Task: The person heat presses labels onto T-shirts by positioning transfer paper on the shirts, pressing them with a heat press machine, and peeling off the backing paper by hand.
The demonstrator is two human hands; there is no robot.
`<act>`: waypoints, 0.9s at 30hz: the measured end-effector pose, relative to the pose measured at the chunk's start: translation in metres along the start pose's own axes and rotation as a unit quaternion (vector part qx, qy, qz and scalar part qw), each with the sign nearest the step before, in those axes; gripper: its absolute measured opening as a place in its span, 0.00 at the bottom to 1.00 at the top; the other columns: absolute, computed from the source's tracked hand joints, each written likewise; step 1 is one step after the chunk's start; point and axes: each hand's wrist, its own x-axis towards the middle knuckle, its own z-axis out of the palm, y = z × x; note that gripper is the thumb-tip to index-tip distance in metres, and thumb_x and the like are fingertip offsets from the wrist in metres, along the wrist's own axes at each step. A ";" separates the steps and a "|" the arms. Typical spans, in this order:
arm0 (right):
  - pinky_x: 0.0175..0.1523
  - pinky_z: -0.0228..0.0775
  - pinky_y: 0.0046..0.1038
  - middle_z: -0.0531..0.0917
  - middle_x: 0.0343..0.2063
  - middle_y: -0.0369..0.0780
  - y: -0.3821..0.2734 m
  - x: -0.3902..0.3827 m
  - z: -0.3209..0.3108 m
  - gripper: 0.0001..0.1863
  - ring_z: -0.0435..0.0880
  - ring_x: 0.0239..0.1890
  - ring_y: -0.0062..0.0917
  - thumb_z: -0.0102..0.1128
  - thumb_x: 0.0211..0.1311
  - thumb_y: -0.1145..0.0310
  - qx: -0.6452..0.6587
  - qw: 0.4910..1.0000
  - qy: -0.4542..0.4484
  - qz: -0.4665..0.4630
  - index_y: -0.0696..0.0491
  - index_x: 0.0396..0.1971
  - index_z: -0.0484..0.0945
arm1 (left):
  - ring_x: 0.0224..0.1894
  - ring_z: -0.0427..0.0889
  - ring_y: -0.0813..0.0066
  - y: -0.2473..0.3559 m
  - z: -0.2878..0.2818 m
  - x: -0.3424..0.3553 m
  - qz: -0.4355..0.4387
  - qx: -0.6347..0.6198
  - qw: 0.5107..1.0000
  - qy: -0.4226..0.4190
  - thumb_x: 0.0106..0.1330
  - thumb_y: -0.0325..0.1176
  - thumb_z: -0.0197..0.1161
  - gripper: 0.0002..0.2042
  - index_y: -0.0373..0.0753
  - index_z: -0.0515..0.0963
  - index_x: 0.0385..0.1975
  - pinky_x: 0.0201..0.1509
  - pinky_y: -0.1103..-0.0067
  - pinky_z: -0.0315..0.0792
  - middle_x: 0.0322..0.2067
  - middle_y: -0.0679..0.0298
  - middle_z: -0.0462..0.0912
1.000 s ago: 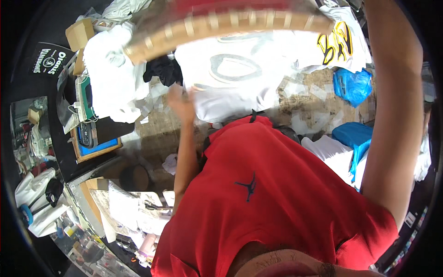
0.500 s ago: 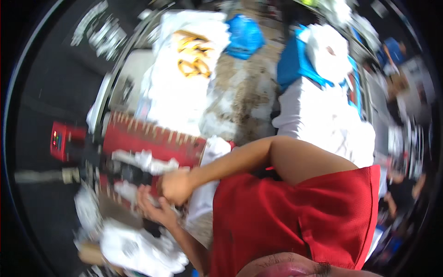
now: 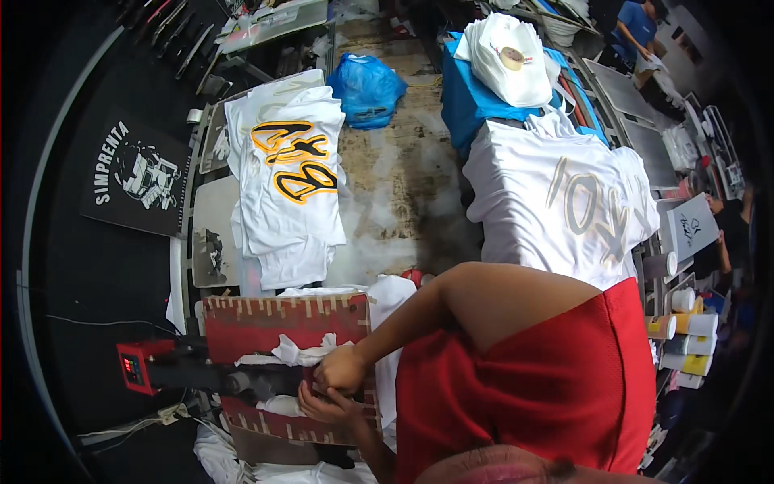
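My right hand point(image 3: 342, 369) is closed in a fist at the front end of the black arm point(image 3: 274, 379) of a heat press. What it grips there is mostly hidden by the fingers. Just below, my left hand point(image 3: 329, 406) lies against the right one, fingers apart and slightly bent, with nothing visible in them. Under both hands is the press's red plate point(image 3: 278, 319), its edges bound with tan tape. White crumpled cloth point(image 3: 302, 352) lies on this plate beside the arm. A red control box point(image 3: 143, 367) with a lit display stands at the press's left end.
Beyond the press, white shirts printed in black and orange point(image 3: 278, 230) lie stacked. A blue plastic bag point(image 3: 364, 90) sits behind them. On the right are white shirts with grey lettering point(image 3: 592, 210) and a white pile under a tape roll point(image 3: 513, 58). Another person point(image 3: 637, 32) stands far right.
The view has swung and sharpened, shifting the shirts and press within it. My left hand has drawn in against my right fist, its fingers less spread. The right hand stays closed at the press.
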 end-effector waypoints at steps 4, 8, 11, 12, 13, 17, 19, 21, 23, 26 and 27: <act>0.37 0.75 0.39 0.81 0.23 0.44 -0.002 0.002 0.002 0.11 0.81 0.32 0.40 0.62 0.47 0.63 0.006 1.000 0.009 -0.023 0.56 0.21 0.77 | 0.51 0.73 0.49 -0.007 0.002 -0.007 0.003 -0.020 1.000 0.015 0.71 0.58 0.45 0.31 0.31 0.74 0.49 0.57 0.56 0.64 0.48 0.48 0.76; 0.37 0.75 0.40 0.81 0.22 0.44 -0.005 0.002 0.004 0.10 0.81 0.32 0.40 0.61 0.47 0.64 -0.008 1.000 0.018 0.003 0.57 0.20 0.77 | 0.50 0.73 0.49 -0.013 0.003 -0.010 -0.001 -0.040 0.999 0.029 0.71 0.54 0.48 0.27 0.31 0.75 0.46 0.56 0.57 0.64 0.46 0.49 0.77; 0.37 0.75 0.41 0.81 0.22 0.45 -0.005 0.004 0.001 0.11 0.82 0.31 0.42 0.60 0.47 0.63 -0.018 1.000 0.008 0.015 0.57 0.19 0.77 | 0.53 0.71 0.49 -0.007 -0.001 -0.009 -0.021 -0.038 0.999 0.031 0.71 0.53 0.49 0.26 0.30 0.75 0.47 0.57 0.56 0.63 0.48 0.48 0.75; 0.36 0.75 0.42 0.82 0.22 0.46 -0.007 0.005 0.000 0.13 0.82 0.30 0.43 0.60 0.47 0.61 -0.017 0.999 0.005 0.032 0.57 0.19 0.78 | 0.55 0.70 0.48 -0.002 -0.004 -0.009 -0.041 -0.043 0.998 0.024 0.71 0.53 0.49 0.27 0.29 0.74 0.47 0.59 0.56 0.62 0.51 0.47 0.73; 0.36 0.75 0.42 0.82 0.22 0.46 -0.005 0.004 0.002 0.13 0.82 0.30 0.43 0.60 0.47 0.61 -0.024 0.999 0.002 0.023 0.57 0.19 0.78 | 0.55 0.70 0.48 0.003 -0.004 -0.007 -0.039 -0.044 0.998 0.035 0.71 0.53 0.49 0.27 0.29 0.74 0.47 0.59 0.56 0.62 0.51 0.47 0.73; 0.38 0.75 0.41 0.81 0.22 0.44 -0.003 0.003 0.002 0.10 0.81 0.32 0.39 0.60 0.47 0.64 -0.035 0.999 0.000 0.005 0.55 0.19 0.77 | 0.64 0.62 0.47 0.002 -0.009 0.009 -0.090 0.126 0.986 0.064 0.71 0.55 0.49 0.31 0.28 0.67 0.57 0.66 0.54 0.57 0.60 0.43 0.64; 0.38 0.74 0.40 0.80 0.21 0.43 -0.006 0.005 0.004 0.10 0.81 0.32 0.38 0.60 0.48 0.63 -0.029 0.999 -0.013 -0.012 0.55 0.19 0.77 | 0.63 0.62 0.43 -0.028 -0.005 0.025 -0.128 0.168 0.965 0.157 0.71 0.56 0.51 0.34 0.28 0.62 0.61 0.66 0.54 0.58 0.58 0.41 0.64; 0.38 0.75 0.39 0.80 0.21 0.42 -0.008 0.005 0.006 0.09 0.82 0.32 0.38 0.60 0.48 0.63 -0.052 0.998 -0.006 -0.032 0.54 0.18 0.78 | 0.62 0.64 0.43 -0.064 -0.001 0.046 -0.207 0.105 0.960 0.158 0.69 0.58 0.54 0.38 0.26 0.60 0.62 0.66 0.55 0.59 0.58 0.40 0.64; 0.37 0.75 0.39 0.81 0.20 0.42 -0.007 0.005 0.007 0.13 0.82 0.31 0.38 0.60 0.52 0.60 -0.088 0.995 -0.043 -0.026 0.53 0.18 0.79 | 0.61 0.66 0.42 -0.082 0.000 0.056 -0.281 0.037 0.945 0.160 0.66 0.61 0.57 0.42 0.25 0.58 0.63 0.66 0.57 0.60 0.58 0.38 0.64; 0.35 0.75 0.40 0.81 0.19 0.44 -0.011 0.000 0.005 0.21 0.83 0.27 0.41 0.57 0.60 0.53 -0.124 0.990 -0.060 -0.017 0.54 0.17 0.80 | 0.60 0.69 0.43 -0.081 -0.004 0.066 -0.383 -0.048 0.914 0.125 0.60 0.64 0.62 0.49 0.21 0.56 0.63 0.65 0.63 0.63 0.60 0.36 0.64; 0.35 0.75 0.40 0.81 0.19 0.44 -0.011 0.000 0.006 0.21 0.83 0.27 0.41 0.57 0.60 0.53 -0.126 0.990 -0.059 -0.022 0.54 0.17 0.80 | 0.61 0.70 0.45 -0.077 -0.007 0.068 -0.422 -0.066 0.898 0.105 0.58 0.64 0.65 0.52 0.19 0.54 0.64 0.65 0.64 0.63 0.61 0.34 0.63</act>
